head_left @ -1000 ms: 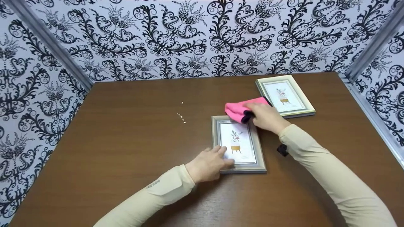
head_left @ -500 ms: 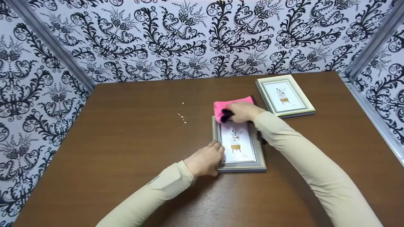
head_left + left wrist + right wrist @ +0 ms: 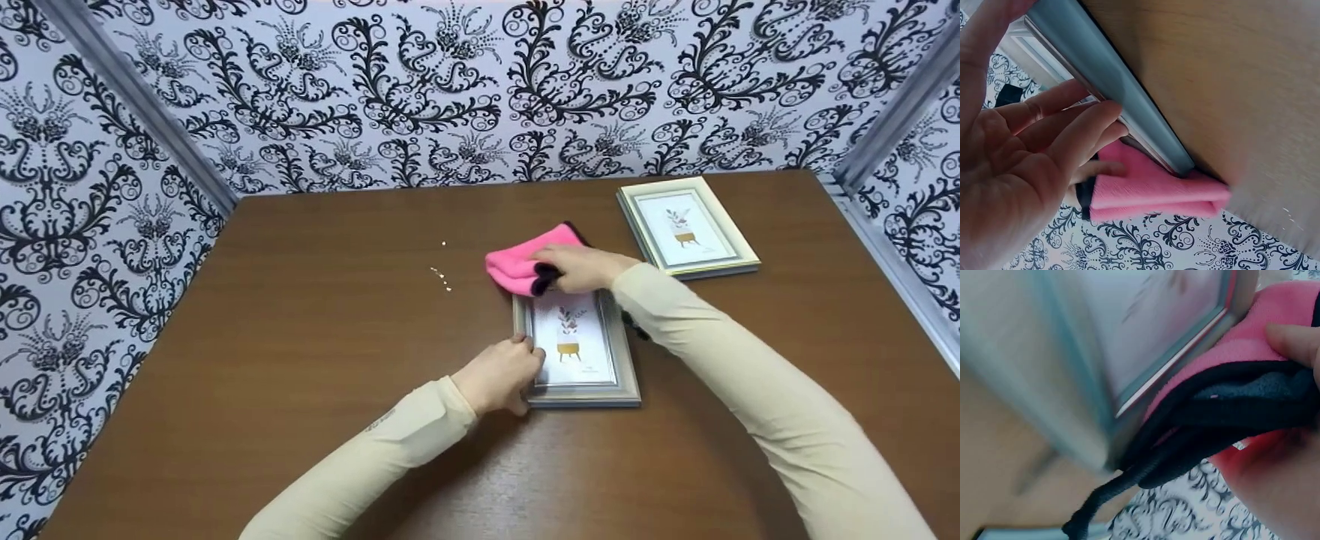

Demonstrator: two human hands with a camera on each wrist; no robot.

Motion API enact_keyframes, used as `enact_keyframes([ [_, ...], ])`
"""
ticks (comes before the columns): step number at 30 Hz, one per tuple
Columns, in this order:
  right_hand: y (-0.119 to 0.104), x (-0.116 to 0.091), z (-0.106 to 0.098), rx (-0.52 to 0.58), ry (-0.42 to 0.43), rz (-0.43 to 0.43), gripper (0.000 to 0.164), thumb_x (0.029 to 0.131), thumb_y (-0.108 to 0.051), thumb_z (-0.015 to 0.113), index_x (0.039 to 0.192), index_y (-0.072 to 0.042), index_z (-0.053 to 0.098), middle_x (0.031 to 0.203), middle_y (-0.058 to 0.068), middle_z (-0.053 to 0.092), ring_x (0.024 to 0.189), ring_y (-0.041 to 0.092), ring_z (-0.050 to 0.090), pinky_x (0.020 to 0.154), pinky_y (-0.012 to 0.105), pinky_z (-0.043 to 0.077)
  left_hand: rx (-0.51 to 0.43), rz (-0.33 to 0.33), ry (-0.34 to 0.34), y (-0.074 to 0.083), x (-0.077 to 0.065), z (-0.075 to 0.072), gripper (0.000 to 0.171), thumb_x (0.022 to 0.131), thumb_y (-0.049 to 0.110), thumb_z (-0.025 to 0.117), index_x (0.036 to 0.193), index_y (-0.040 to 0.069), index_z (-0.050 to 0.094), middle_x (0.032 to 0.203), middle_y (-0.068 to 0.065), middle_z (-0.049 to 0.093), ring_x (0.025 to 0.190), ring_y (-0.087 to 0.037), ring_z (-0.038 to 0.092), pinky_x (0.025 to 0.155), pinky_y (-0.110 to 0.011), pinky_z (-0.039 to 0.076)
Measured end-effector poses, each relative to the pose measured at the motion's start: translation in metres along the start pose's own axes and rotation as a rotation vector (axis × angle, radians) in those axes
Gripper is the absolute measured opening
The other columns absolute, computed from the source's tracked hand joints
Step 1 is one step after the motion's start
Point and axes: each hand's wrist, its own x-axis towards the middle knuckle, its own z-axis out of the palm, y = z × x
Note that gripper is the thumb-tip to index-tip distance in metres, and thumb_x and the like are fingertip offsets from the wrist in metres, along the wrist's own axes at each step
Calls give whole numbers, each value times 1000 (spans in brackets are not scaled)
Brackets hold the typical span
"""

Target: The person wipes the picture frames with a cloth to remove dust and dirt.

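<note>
A picture frame (image 3: pixel 576 341) with a vase print lies on the brown table. My left hand (image 3: pixel 501 375) holds its near left corner, with fingertips along the left edge and thumb by the near end; the left wrist view shows the fingers (image 3: pixel 1086 129) against the frame's side (image 3: pixel 1112 79). In my right hand (image 3: pixel 585 268) is a folded pink cloth (image 3: pixel 523 264) with black trim, pinched between thumb and fingers. The cloth covers the frame's far edge and overhangs the far left corner. A black cord (image 3: pixel 1106 492) hangs from the cloth in the right wrist view.
A second, similar picture frame (image 3: pixel 686 229) lies at the back right, close beyond my right wrist. Small white specks (image 3: pixel 442 277) are on the table (image 3: pixel 330 322) left of the cloth. Patterned walls (image 3: pixel 465 97) stand behind and at both sides.
My right hand has moved left with the cloth, from the frame's far right corner to its far left corner. My left fingers have drawn back from the picture to the frame's left edge.
</note>
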Motion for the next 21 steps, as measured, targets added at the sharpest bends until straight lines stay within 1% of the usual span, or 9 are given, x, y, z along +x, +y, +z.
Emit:
enact_keyframes([
  [4, 20, -18, -8, 15, -17, 109, 51, 95, -24, 60, 135, 5, 48, 137, 28, 47, 128, 42, 42, 110, 51, 26, -43, -18, -2, 0, 3, -1, 46, 53, 22, 92, 86, 6, 64, 80, -6, 61, 76, -21, 59, 68, -31, 55],
  [6, 27, -26, -13, 44, -26, 167, 51, 95, -29, 60, 133, 3, 51, 128, 28, 53, 116, 42, 53, 104, 52, 35, -66, -19, -1, 0, 4, -1, 45, 53, 21, 93, 85, 6, 64, 78, -5, 61, 74, -21, 59, 68, -30, 55],
  [8, 29, -30, -16, 46, -25, 226, 49, 94, -30, 61, 129, 2, 54, 121, 27, 58, 104, 40, 59, 98, 52, 41, -74, -23, -3, -1, 4, -1, 45, 53, 20, 93, 85, 6, 65, 78, -4, 62, 74, -21, 59, 68, -31, 55],
  [11, 22, -26, -16, -8, -23, 305, 43, 92, -27, 64, 122, 3, 58, 109, 24, 63, 93, 38, 62, 90, 51, 46, -74, -26, -15, -2, 2, -1, 45, 55, 21, 92, 87, 7, 65, 80, -4, 62, 77, -21, 59, 69, -30, 54],
  [13, 11, -18, -14, -91, -22, 352, 38, 89, -25, 66, 114, 3, 61, 109, 23, 63, 99, 38, 59, 92, 51, 45, -72, -25, -25, -2, 2, 0, 45, 56, 21, 91, 90, 7, 65, 83, -4, 62, 81, -20, 58, 71, -30, 53],
  [16, -7, -2, -9, -172, -35, 430, 34, 86, -23, 68, 107, 2, 61, 107, 22, 63, 101, 39, 58, 89, 51, 46, -69, -14, -29, -2, 1, 0, 46, 57, 22, 91, 92, 7, 64, 86, -3, 61, 83, -20, 56, 72, -28, 52],
  [17, -12, 3, -7, -188, -40, 440, 32, 86, -23, 69, 105, 1, 60, 106, 21, 64, 100, 38, 59, 87, 50, 47, -64, -8, -26, -2, 1, 0, 46, 57, 22, 91, 92, 8, 64, 86, -3, 61, 84, -19, 56, 72, -28, 52],
  [19, -19, 11, -3, -197, -39, 417, 33, 86, -24, 68, 107, 0, 58, 107, 21, 63, 99, 37, 59, 86, 49, 48, -45, 4, -16, -2, 1, 1, 47, 56, 23, 91, 91, 8, 64, 86, -3, 61, 84, -19, 56, 73, -27, 52],
  [21, -23, 18, 1, -199, -23, 329, 30, 87, -20, 66, 109, -1, 57, 107, 20, 61, 99, 36, 59, 87, 48, 47, -25, 10, -11, -2, 1, 1, 47, 56, 25, 91, 90, 9, 64, 85, -3, 61, 84, -19, 56, 73, -27, 52],
])
